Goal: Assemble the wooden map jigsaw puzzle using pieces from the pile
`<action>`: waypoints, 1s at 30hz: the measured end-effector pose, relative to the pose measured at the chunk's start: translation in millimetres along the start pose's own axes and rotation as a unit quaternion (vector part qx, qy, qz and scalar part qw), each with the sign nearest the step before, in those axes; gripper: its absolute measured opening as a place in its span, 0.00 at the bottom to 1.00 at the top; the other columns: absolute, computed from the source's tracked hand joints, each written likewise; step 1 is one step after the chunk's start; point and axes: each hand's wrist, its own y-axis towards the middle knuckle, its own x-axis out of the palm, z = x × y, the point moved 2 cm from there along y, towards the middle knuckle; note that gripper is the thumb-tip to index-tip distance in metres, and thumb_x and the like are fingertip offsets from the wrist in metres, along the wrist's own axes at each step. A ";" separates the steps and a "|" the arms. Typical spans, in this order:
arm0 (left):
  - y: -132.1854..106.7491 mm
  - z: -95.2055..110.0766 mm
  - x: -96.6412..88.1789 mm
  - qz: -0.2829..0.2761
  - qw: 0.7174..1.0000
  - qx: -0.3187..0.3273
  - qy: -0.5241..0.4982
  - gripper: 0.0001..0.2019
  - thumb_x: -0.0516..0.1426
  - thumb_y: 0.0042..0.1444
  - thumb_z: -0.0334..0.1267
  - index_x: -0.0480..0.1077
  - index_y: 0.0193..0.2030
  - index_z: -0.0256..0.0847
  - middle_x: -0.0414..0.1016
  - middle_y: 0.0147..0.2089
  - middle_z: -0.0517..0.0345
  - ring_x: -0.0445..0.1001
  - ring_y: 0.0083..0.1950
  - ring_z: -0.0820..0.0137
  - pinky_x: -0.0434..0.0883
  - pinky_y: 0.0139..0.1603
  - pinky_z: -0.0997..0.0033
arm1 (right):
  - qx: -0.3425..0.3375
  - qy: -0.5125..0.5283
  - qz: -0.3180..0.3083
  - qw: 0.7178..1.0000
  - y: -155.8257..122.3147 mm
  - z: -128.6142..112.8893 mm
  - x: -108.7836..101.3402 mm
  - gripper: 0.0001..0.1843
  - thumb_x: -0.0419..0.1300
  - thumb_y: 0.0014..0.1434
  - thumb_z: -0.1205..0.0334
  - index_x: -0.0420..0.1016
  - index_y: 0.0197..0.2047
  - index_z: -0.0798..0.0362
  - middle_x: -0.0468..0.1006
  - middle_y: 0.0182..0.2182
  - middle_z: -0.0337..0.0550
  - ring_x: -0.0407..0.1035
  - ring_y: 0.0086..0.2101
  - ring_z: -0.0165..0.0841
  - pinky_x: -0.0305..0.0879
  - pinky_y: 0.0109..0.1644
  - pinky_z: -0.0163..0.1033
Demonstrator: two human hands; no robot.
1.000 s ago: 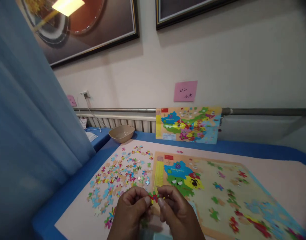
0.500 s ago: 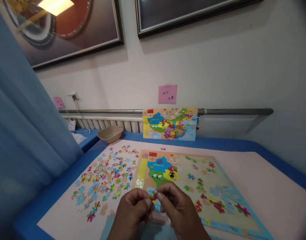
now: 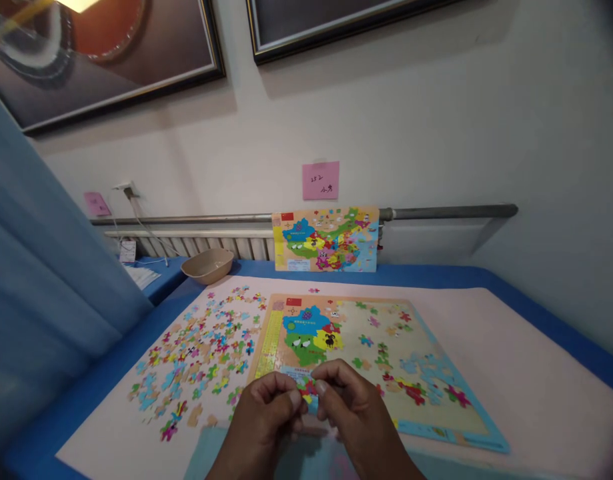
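Both hands meet low over the near edge of the bench, knuckles toward the camera. The left hand and the right hand pinch one small puzzle piece between thumbs and forefingers — each grip is clenched on it from its own side. The piece shows red and some green and blue; its shape is mostly hidden by the fingertips, so it may be two pieces pressed together. It hangs just above the near left corner of the puzzle board.

The board lies flat on a pale mat that covers most of the bench, with a blue bench edge showing around it. In the board's far left corner a patch is filled — blue, green, yellow and red regions beside a small red flag. Single pieces sit scattered across the rest of the tray, and more fill the near right corner.

Left of the board, loose pieces are spread over the mat, reaching toward the bench's left edge. At the far left corner stands a tan bowl. Against the wall at the far edge leans a reference map, upright, with a pink note stuck on the wall above it. A blue curtain hangs along the left side.
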 end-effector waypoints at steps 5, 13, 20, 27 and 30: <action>3.7 -7.9 -8.8 0.000 1.000 0.012 -0.015 0.20 0.75 0.41 0.48 0.73 0.27 0.36 0.72 0.22 0.58 0.64 0.20 0.77 0.58 0.23 0.78 | 0.001 -0.006 -0.011 1.000 2.2 3.7 3.0 0.14 0.59 0.63 0.49 0.75 0.39 0.51 0.70 0.25 0.36 0.62 0.25 0.31 0.62 0.31 0.36; 6.9 -11.9 -20.3 -0.007 0.999 0.014 -0.050 0.21 0.76 0.39 0.48 0.75 0.28 0.35 0.74 0.23 0.56 0.66 0.20 0.77 0.59 0.22 0.79 | 0.000 -0.030 -0.038 0.999 12.9 4.1 11.5 0.13 0.58 0.64 0.51 0.76 0.39 0.52 0.73 0.28 0.38 0.67 0.29 0.32 0.63 0.34 0.36; 10.5 -17.6 -28.0 0.015 1.000 0.005 -0.025 0.21 0.76 0.38 0.49 0.75 0.27 0.35 0.74 0.22 0.57 0.66 0.20 0.77 0.60 0.22 0.78 | 0.012 -0.045 -0.063 0.997 15.8 16.0 12.0 0.14 0.56 0.68 0.50 0.76 0.42 0.51 0.73 0.29 0.38 0.67 0.32 0.33 0.65 0.38 0.37; 14.3 -23.3 -28.7 0.021 0.999 -0.001 -0.030 0.23 0.76 0.37 0.50 0.75 0.27 0.35 0.75 0.23 0.55 0.67 0.19 0.76 0.61 0.22 0.78 | 0.021 -0.059 -0.057 0.996 15.7 28.8 9.4 0.15 0.56 0.67 0.50 0.78 0.45 0.50 0.78 0.34 0.42 0.71 0.35 0.36 0.67 0.40 0.39; 15.3 -24.4 -28.9 0.022 0.999 -0.006 -0.035 0.22 0.76 0.37 0.49 0.75 0.27 0.35 0.75 0.23 0.56 0.68 0.19 0.76 0.61 0.22 0.78 | 0.025 -0.066 -0.054 0.996 16.1 33.0 9.7 0.16 0.57 0.67 0.49 0.78 0.47 0.50 0.77 0.34 0.42 0.71 0.34 0.36 0.67 0.40 0.39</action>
